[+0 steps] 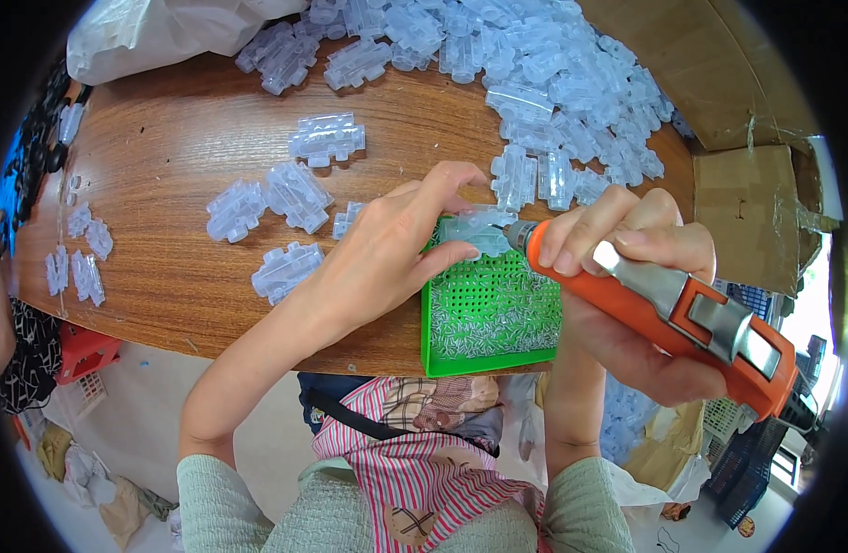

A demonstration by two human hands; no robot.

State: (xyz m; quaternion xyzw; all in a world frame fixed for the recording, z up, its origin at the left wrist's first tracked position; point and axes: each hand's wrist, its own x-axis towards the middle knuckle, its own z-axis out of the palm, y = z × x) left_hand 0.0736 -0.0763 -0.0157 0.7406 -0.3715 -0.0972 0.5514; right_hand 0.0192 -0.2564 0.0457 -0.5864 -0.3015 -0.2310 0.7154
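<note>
The left hand (387,244) pins a clear plastic piece (475,229) on the green tray (490,318) at the surface's near edge. The right hand (627,276) clenches the orange driver (691,313), tip apparently touching the piece; steady pressure and a straight tool matter.

A rounded brown wooden table (166,166) stands over a pale floor (138,405); brown cardboard boxes (747,212) flank its right edge (daylight beyond).
</note>
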